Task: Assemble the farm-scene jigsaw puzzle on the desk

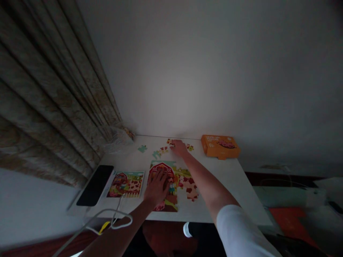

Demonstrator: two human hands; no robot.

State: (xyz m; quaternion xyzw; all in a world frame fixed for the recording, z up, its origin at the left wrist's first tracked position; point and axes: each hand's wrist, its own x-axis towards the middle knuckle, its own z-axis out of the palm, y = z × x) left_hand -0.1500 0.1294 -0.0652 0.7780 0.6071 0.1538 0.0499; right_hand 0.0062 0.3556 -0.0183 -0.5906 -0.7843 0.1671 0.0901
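My left hand (157,187) lies flat with fingers spread on a partly assembled jigsaw puzzle (174,205) showing a red barn and a figure. Joined pieces with a brown-patched cow (190,189) extend from its right side. My right hand (179,147) reaches to the back of the table, its fingers bent down on a puzzle piece (169,141) that they partly hide. Around it lie loose puzzle pieces: a cream-and-red one (163,150), a pale green one (156,154) and a yellow-green one (190,147). Another green piece (142,148) sits farther left.
A reference picture card (125,184) lies left of the puzzle, beside a black phone (95,185). An orange puzzle box (221,146) stands at the back right. Clear plastic wrapping (118,139) is by the curtain (53,82). A white cable (107,211) loops across the table's front-left edge.
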